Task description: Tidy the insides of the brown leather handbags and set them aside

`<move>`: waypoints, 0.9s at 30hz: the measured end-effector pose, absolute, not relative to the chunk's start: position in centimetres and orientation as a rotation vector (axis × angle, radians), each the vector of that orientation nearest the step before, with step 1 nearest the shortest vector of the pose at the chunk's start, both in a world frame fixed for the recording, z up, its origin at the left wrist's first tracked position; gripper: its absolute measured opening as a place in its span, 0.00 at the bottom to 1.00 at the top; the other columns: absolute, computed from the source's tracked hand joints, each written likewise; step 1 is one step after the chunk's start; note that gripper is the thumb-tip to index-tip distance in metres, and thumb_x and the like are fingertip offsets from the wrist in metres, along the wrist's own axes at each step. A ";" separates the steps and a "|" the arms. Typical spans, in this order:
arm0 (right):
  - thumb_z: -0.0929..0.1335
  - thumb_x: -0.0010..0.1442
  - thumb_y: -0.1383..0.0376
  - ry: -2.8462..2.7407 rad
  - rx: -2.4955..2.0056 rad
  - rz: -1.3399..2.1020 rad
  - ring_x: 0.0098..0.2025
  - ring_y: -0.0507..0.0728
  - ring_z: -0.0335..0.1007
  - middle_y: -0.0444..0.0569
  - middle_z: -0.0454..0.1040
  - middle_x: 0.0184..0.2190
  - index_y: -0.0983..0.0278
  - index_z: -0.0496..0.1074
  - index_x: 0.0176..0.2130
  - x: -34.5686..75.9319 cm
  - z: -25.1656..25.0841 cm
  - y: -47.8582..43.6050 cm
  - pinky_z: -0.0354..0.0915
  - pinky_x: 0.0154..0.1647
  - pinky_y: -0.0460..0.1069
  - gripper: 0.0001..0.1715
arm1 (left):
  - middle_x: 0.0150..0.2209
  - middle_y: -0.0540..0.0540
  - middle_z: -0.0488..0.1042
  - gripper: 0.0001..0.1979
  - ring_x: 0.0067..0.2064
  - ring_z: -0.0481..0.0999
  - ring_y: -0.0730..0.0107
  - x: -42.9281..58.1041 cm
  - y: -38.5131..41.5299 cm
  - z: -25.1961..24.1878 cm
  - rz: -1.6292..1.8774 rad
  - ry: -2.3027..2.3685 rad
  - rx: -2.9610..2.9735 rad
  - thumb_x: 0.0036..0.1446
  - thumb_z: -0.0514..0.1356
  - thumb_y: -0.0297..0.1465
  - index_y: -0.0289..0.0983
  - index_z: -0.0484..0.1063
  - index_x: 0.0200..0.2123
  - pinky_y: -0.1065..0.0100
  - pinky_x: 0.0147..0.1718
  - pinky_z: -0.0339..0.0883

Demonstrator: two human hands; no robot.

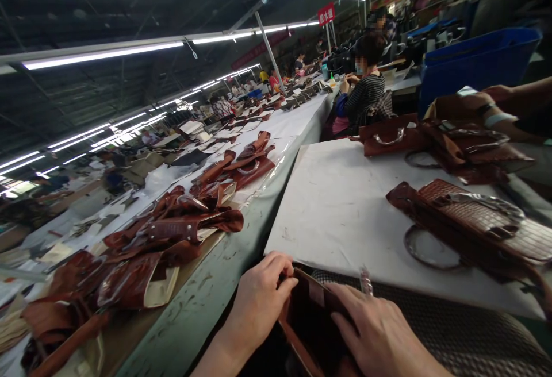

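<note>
A brown leather handbag is in front of me at the near edge of the white-topped table, its dark inside facing up. My left hand pinches the far left corner of its rim between thumb and fingers. Over the opposite rim lies my right hand, its fingers closed on the bag's edge and the thumb towards the inside. A light patch shows on the inner wall between the hands. Beside my right fingers a plastic-wrapped handle sticks up. The lower part of the bag is out of view.
Finished-looking brown handbags lie on the white table to the right. More brown bags are heaped on the long bench at left. Another person's hands work at far right, near a blue bin. A seated person is farther back.
</note>
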State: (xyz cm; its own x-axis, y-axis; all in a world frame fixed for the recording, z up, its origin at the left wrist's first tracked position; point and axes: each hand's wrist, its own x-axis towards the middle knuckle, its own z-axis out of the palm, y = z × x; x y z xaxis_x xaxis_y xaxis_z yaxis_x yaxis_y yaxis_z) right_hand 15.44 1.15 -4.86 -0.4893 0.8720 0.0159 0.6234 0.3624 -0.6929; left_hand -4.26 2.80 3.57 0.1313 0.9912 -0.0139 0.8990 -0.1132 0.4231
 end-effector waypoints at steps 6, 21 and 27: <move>0.58 0.61 0.71 -2.290 -1.218 0.764 0.36 0.58 0.77 0.46 0.77 0.39 0.58 0.64 0.50 15.2 -5.6 1.1 0.69 0.31 0.50 0.19 | 0.39 0.50 0.75 0.10 0.42 0.76 0.67 -4.4 3.4 3.0 0.311 1.817 2.207 0.56 0.59 0.19 0.38 0.65 0.28 0.68 0.43 0.66; 0.57 0.59 0.74 -2.257 -1.179 0.723 0.32 0.56 0.77 0.50 0.78 0.32 0.62 0.69 0.44 14.5 -5.1 0.3 0.66 0.31 0.46 0.18 | 0.33 0.49 0.73 0.08 0.33 0.74 0.66 -3.7 3.0 4.0 -0.103 1.935 2.332 0.56 0.51 0.20 0.39 0.64 0.30 0.66 0.33 0.63; 0.57 0.60 0.74 -2.232 -1.252 0.812 0.36 0.59 0.78 0.48 0.79 0.36 0.60 0.68 0.47 15.2 -5.3 0.8 0.67 0.32 0.49 0.20 | 0.40 0.47 0.75 0.08 0.39 0.77 0.64 -3.8 2.7 4.0 -0.066 1.844 2.340 0.57 0.50 0.21 0.40 0.62 0.30 0.66 0.36 0.65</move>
State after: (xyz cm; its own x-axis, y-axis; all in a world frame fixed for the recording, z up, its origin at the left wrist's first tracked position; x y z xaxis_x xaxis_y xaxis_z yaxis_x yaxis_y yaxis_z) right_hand 15.16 0.81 -5.30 -0.4846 0.8691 0.0992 0.6023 0.4138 -0.6827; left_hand -3.79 2.72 3.95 0.2381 0.9619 -0.1345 0.9691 -0.2260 0.0992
